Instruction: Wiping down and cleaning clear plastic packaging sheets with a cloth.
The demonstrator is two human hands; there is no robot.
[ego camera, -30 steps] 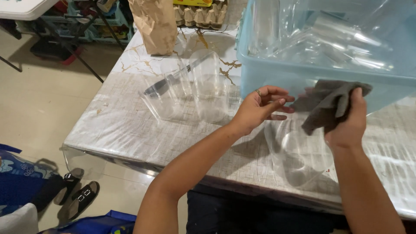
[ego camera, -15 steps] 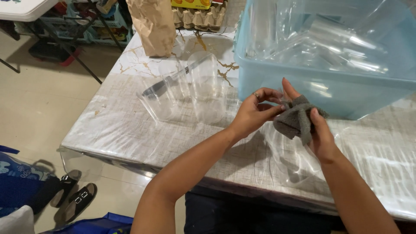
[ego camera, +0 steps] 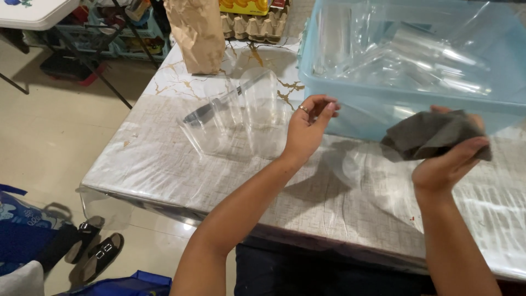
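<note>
My right hand point(ego camera: 446, 164) is closed on a crumpled grey cloth point(ego camera: 433, 134), held just in front of the light blue plastic tub point(ego camera: 350, 104). To the left, my left hand point(ego camera: 309, 129), with a ring on one finger, hovers over the table with its fingers loosely curled and apart; I see nothing in it. It is next to a group of clear plastic containers point(ego camera: 241, 112) lying on the table. A faint clear plastic shape point(ego camera: 359, 170) lies on the table between my hands. The tub holds several clear plastic pieces point(ego camera: 405, 49).
The table point(ego camera: 164, 164) has a marbled cover under clear sheeting. A brown paper bag point(ego camera: 197, 33) and egg cartons point(ego camera: 257, 24) stand at its far edge. On the floor to the left are sandals point(ego camera: 93, 255), a blue bag point(ego camera: 16, 230) and a white folding table point(ego camera: 33, 11).
My hands were together at the cloth in front of the tub. They have parted: the left moved left toward the clear containers, the right moved right with the cloth.
</note>
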